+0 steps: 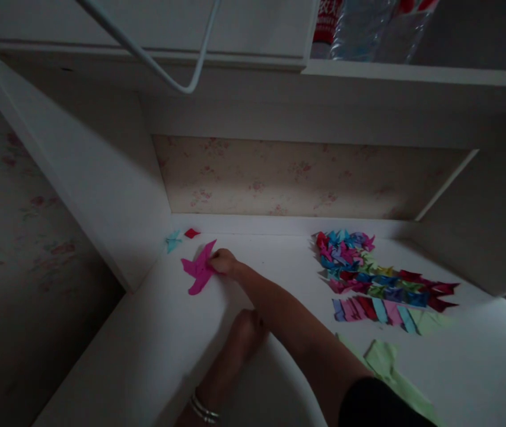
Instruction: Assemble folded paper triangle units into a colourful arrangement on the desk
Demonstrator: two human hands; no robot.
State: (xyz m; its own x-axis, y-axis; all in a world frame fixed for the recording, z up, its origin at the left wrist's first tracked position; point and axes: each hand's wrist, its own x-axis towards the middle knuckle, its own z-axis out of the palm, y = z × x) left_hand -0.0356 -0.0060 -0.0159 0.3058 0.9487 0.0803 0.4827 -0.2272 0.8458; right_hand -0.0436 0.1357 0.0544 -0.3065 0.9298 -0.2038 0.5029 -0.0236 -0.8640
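My right hand (222, 261) pinches one arm of a magenta paper pinwheel shape (199, 268) at the left of the white desk. The folded paper has several pointed arms and lies close to the surface. Nearer to me, my left hand (247, 332), with bracelets at the wrist, is curled beside and partly behind my right forearm. Its fingers are mostly hidden, and I cannot see whether it holds anything. Beyond the pinwheel, a light blue folded paper piece (173, 241) and a small red folded piece (192, 233) lie near the back left corner.
Rows of colourful folded paper pieces (368, 279) lie on the right of the desk (155, 350). Light green paper strips (388, 370) lie closer to me. Overhead are a shelf with plastic bottles (362, 29) and a hanging white rod (146, 56). A side panel (96, 160) bounds the left.
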